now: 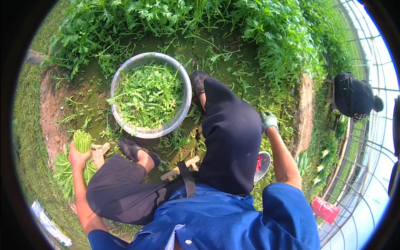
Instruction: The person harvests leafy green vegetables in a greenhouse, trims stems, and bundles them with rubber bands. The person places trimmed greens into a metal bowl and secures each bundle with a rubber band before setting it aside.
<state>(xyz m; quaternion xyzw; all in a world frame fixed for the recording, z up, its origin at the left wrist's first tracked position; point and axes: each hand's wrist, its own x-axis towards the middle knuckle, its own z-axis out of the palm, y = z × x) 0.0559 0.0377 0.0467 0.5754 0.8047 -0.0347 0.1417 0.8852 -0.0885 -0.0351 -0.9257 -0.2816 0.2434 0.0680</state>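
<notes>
My bare left hand (78, 155) is closed around a bundle of leafy greens (82, 142), its cut stem ends pointing up and its leaves lying below. At the outer side of my right knee is my right hand (269, 120), in a pale green glove; its fingers are partly hidden, and whether it holds anything does not show. A round grey tub (151, 136) of loose green leaves stands in front of me, near my feet. Beside my right thigh sits a small bowl (265, 165) with red things in it, partly covered by my leg.
Leafy plants (281, 40) grow densely ahead. Parts of a wooden stool (179, 168) show beneath me. Another person (353, 93) in dark clothes is at the far right, near the greenhouse frame (372, 150). A red package (325, 210) lies at lower right, a white printed bag (50, 223) at lower left.
</notes>
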